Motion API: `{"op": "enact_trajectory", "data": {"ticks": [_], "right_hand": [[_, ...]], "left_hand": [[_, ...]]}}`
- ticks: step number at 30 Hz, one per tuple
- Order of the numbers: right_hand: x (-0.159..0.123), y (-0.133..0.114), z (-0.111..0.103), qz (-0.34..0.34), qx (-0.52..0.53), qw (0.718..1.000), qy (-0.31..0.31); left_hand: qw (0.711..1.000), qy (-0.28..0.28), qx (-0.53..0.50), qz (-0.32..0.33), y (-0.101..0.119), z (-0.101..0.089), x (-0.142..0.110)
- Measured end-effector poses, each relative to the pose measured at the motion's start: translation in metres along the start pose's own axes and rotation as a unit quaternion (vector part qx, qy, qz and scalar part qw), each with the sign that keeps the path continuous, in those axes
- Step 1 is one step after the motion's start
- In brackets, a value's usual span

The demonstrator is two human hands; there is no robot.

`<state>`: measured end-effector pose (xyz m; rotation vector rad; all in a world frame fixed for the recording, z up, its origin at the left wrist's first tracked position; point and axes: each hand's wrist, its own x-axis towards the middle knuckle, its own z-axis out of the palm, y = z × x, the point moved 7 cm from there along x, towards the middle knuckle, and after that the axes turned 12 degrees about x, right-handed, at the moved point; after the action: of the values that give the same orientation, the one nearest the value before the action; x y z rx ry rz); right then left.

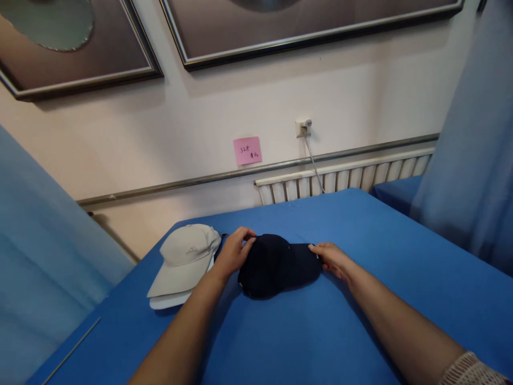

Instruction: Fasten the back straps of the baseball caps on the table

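A dark navy baseball cap [276, 264] lies on the blue table in front of me, its brim pointing right. My left hand [235, 251] is closed on the rear of its crown, thumb and fingers pinching the fabric. At the brim's right edge, my right hand [332, 259] grips with the thumb on top and the fingers curled beneath. Just left of my left hand sits a light grey cap [190, 248] with a small logo, stacked on a white cap [170, 300] whose brim shows below it.
The blue table [288, 342] reaches toward a wall with a radiator [344, 179] and a plugged-in cable [315, 163]. Blue curtains hang at left [48, 256] and right [465, 149]. A thin rod [72, 350] lies at the table's left edge. A pink note [247, 151] is on the wall.
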<state>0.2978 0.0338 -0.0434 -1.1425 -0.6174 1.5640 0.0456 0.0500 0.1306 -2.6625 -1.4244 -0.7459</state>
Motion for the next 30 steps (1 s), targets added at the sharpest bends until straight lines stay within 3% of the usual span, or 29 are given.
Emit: {"op": "enact_trajectory", "data": {"ticks": [3,5,7,9,12,15,19,24,30], "right_hand": [[0.005,0.007,-0.002,0.028,0.033,0.999,-0.008],[0.007,0.010,-0.003,0.041,0.061,0.997,-0.008],[0.008,0.011,-0.004,0.039,0.088,0.995,-0.005],[0.009,0.007,-0.008,0.022,0.114,0.993,0.004],[0.013,-0.007,-0.020,-0.030,0.155,0.987,0.032],[0.022,-0.031,-0.046,-0.097,0.199,0.972,0.081],[0.042,-0.072,-0.096,-0.174,0.258,0.936,0.167],[0.066,-0.110,-0.161,-0.211,0.303,0.892,0.260],[0.083,-0.110,-0.211,-0.190,0.333,0.862,0.332]], "left_hand": [[0.993,0.094,-0.040,-0.063,-0.016,-0.004,-0.021],[0.970,0.187,-0.067,-0.139,-0.033,-0.009,-0.042],[0.942,0.238,-0.100,-0.216,-0.051,-0.006,-0.064],[0.932,0.218,-0.131,-0.260,-0.061,0.007,-0.077],[0.935,0.157,-0.158,-0.276,-0.062,0.033,-0.081],[0.951,0.078,-0.171,-0.244,-0.049,0.061,-0.076],[0.969,-0.046,-0.169,-0.173,-0.029,0.092,-0.071],[0.969,-0.101,-0.155,-0.163,-0.029,0.101,-0.072],[0.965,-0.132,-0.145,-0.176,-0.031,0.101,-0.069]]}}
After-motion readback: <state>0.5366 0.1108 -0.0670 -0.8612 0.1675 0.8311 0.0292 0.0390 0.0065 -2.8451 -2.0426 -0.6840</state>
